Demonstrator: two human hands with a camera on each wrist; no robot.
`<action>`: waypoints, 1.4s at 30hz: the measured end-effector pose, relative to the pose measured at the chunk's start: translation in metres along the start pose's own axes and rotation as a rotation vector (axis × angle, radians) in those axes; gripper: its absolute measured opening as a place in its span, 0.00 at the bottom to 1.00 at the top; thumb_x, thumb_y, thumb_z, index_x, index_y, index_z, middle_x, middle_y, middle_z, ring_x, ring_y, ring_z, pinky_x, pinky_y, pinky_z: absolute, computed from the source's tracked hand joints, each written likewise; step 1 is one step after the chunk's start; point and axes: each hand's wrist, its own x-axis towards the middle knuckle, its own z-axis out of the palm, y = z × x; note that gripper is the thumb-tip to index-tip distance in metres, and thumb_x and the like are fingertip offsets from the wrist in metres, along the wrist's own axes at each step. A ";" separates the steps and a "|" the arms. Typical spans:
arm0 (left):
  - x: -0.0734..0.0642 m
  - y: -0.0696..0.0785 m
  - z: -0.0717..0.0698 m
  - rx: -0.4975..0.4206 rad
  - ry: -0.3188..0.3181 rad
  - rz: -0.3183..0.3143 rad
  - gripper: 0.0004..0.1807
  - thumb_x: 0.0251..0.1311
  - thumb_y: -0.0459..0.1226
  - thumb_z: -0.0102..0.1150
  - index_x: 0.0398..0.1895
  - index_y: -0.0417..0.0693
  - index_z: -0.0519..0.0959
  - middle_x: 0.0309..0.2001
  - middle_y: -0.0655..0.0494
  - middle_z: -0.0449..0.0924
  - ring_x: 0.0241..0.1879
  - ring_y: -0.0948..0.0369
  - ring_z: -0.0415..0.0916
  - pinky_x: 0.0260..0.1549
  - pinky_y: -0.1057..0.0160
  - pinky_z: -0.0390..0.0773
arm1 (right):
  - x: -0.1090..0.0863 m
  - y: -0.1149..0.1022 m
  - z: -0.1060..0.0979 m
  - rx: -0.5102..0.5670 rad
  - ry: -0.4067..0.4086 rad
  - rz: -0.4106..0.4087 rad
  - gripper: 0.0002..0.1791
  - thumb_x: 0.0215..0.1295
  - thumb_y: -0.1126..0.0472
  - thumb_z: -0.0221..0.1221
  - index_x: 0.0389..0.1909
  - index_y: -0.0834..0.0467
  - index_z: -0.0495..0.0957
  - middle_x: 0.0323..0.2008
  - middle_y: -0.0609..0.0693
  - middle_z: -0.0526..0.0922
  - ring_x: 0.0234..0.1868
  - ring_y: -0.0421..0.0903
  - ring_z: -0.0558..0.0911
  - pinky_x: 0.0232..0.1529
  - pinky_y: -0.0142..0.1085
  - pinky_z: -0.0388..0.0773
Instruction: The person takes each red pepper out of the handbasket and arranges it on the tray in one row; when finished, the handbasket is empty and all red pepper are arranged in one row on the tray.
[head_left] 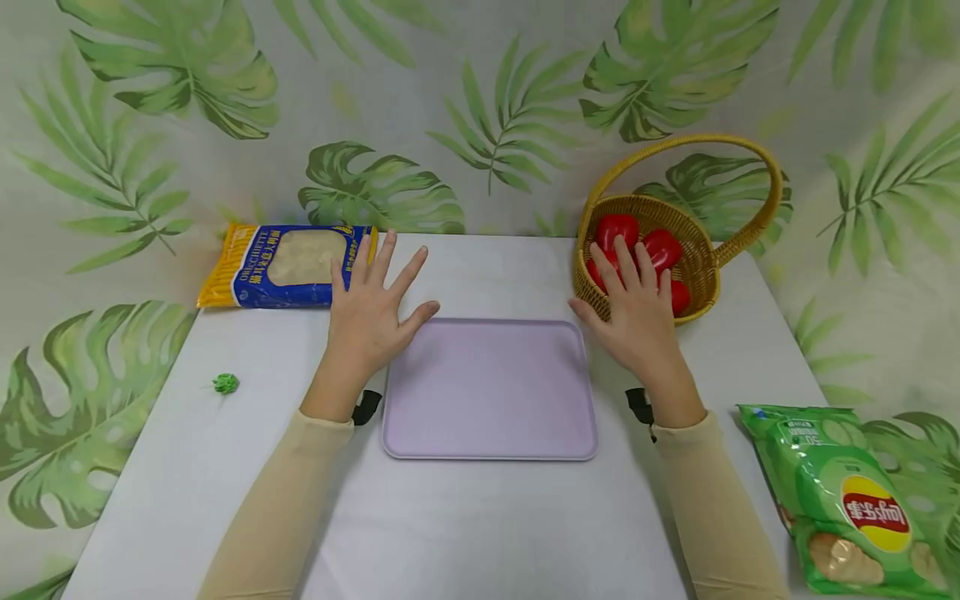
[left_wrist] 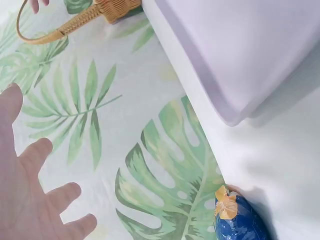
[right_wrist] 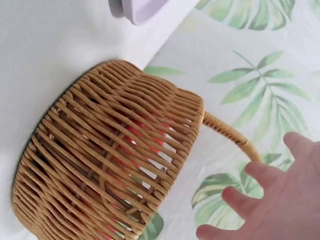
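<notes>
In the head view my left hand (head_left: 367,321) is held with its fingers spread, between the blue and orange pasta bag (head_left: 307,257) and the pale purple tray (head_left: 491,392). It holds nothing. My right hand (head_left: 637,312) also has its fingers spread and grips nothing; from above it overlaps the near side of the wicker basket (head_left: 708,279). Several shiny red objects (head_left: 617,232) lie in that basket, partly hidden by my fingers. The right wrist view shows a gap between my hand (right_wrist: 285,195) and the woven basket side (right_wrist: 100,150).
A small green piece (head_left: 225,383) lies at the left of the white table (head_left: 480,525). The green Lay's chip bag (head_left: 855,500) is at the right front edge. Leaf-patterned cloth (head_left: 495,117) stands behind the table, and the basket's tall handle (head_left: 765,208) arches up.
</notes>
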 end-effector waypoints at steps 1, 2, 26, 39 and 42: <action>0.000 0.001 0.000 -0.006 0.010 -0.001 0.45 0.67 0.80 0.23 0.85 0.80 0.49 0.89 0.53 0.41 0.88 0.41 0.37 0.77 0.23 0.40 | 0.000 0.001 -0.001 0.003 0.016 0.003 0.47 0.74 0.27 0.48 0.87 0.38 0.45 0.88 0.53 0.43 0.87 0.64 0.42 0.79 0.75 0.38; -0.001 0.001 0.000 -0.008 0.019 -0.003 0.45 0.68 0.79 0.26 0.85 0.80 0.50 0.89 0.52 0.42 0.87 0.41 0.39 0.77 0.23 0.43 | 0.001 0.002 -0.002 0.012 0.034 0.006 0.47 0.73 0.28 0.50 0.87 0.39 0.46 0.88 0.53 0.45 0.87 0.64 0.44 0.79 0.75 0.40; -0.045 -0.018 0.006 -0.499 0.008 -0.288 0.39 0.72 0.63 0.56 0.82 0.66 0.61 0.60 0.50 0.82 0.56 0.48 0.83 0.49 0.41 0.80 | 0.004 0.058 -0.014 0.310 0.181 0.246 0.53 0.70 0.34 0.61 0.87 0.41 0.44 0.85 0.55 0.56 0.84 0.62 0.57 0.67 0.78 0.66; -0.057 -0.049 0.007 -0.779 -0.478 -0.371 0.46 0.70 0.58 0.65 0.81 0.66 0.48 0.43 0.45 0.86 0.23 0.49 0.84 0.24 0.52 0.83 | 0.012 0.074 -0.004 0.314 0.072 0.271 0.59 0.70 0.33 0.61 0.87 0.49 0.37 0.85 0.64 0.48 0.83 0.70 0.50 0.66 0.80 0.65; -0.060 -0.054 0.004 -0.788 -0.579 -0.359 0.46 0.70 0.56 0.66 0.80 0.67 0.48 0.39 0.45 0.86 0.22 0.49 0.83 0.24 0.51 0.83 | 0.015 0.077 -0.002 0.299 0.041 0.280 0.61 0.69 0.31 0.61 0.87 0.50 0.35 0.84 0.67 0.46 0.83 0.73 0.48 0.65 0.80 0.65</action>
